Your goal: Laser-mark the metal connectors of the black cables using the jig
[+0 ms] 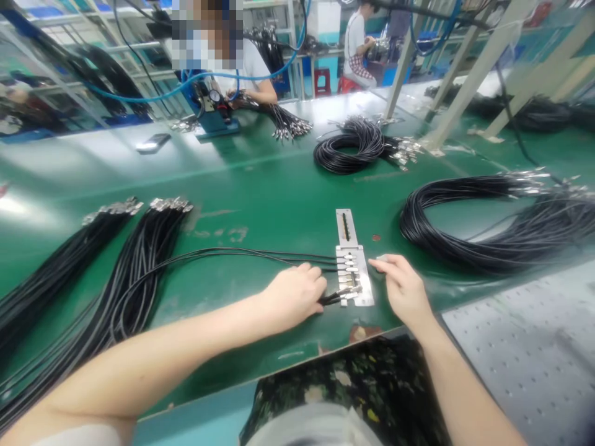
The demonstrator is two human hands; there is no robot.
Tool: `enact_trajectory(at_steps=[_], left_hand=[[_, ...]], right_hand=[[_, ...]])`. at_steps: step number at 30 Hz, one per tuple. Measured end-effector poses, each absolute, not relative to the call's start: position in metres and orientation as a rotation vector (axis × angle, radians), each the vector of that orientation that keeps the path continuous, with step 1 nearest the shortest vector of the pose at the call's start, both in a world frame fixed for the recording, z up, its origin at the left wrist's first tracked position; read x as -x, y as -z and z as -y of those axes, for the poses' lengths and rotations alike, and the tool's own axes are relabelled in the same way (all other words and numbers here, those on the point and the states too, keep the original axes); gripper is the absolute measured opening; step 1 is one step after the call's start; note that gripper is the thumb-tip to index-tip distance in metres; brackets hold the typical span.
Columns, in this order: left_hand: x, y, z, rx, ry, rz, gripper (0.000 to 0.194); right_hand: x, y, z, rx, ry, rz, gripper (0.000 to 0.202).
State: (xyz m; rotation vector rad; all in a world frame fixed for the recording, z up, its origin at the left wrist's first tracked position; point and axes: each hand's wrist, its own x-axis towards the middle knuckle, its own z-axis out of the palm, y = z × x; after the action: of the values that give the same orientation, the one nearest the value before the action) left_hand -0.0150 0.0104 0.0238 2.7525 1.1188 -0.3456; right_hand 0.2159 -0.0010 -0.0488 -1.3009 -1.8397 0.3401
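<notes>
My left hand (297, 292) is closed around several black cables (332, 298), whose metal ends rest over the near end of a small metal fixture (365, 275). The fixture has a row of slots, and its hinged plate (344, 228) lies folded back on the far side. More cables run in from the left, with their metal ends seated in the far slots. Just right of the fixture, my right hand (405, 288) has its thumb and index finger pressed together. What lies between those fingertips, if anything, is too small to make out.
Two bundles of black cables (144, 266) lie at left on the green table (279, 204). Coiled cables (413, 217) lie at right, another coil (344, 155) farther back. Across the table, a person (260, 65) works at a blue press (216, 118) near a phone (153, 144).
</notes>
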Motion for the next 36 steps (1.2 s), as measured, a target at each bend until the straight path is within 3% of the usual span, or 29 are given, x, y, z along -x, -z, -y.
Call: enact_trajectory(at_steps=[3,10,22,26,31,36], left_hand=[[0.033,-0.015,-0.005,-2.530,0.238,-1.169,0.007],[0.032,-0.014,-0.019,-2.264,-0.189,-1.285,0.018],[0.008,0.002,-0.021,-2.734,0.123,-1.378,0.020],[0.009,0.004,-0.022,-2.746,0.108,-1.327,0.021],[0.014,0.010,-0.024,-2.812,0.040,-1.139,0.038],[0.014,0.011,-0.023,-2.857,0.130,-1.128,0.035]], right_hand=[[-0.214,0.048,0.003,1.309,-0.345,1.826,0.036],[-0.211,0.047,0.003,1.333,-0.302,1.882,0.035],[-0.210,0.048,0.006,1.283,-0.158,2.143,0.043],[-0.208,0.048,0.005,1.284,-0.098,2.197,0.042],[-0.206,0.047,0.005,1.294,-0.094,2.189,0.038],[-0.205,0.044,0.003,1.293,-0.100,2.191,0.035]])
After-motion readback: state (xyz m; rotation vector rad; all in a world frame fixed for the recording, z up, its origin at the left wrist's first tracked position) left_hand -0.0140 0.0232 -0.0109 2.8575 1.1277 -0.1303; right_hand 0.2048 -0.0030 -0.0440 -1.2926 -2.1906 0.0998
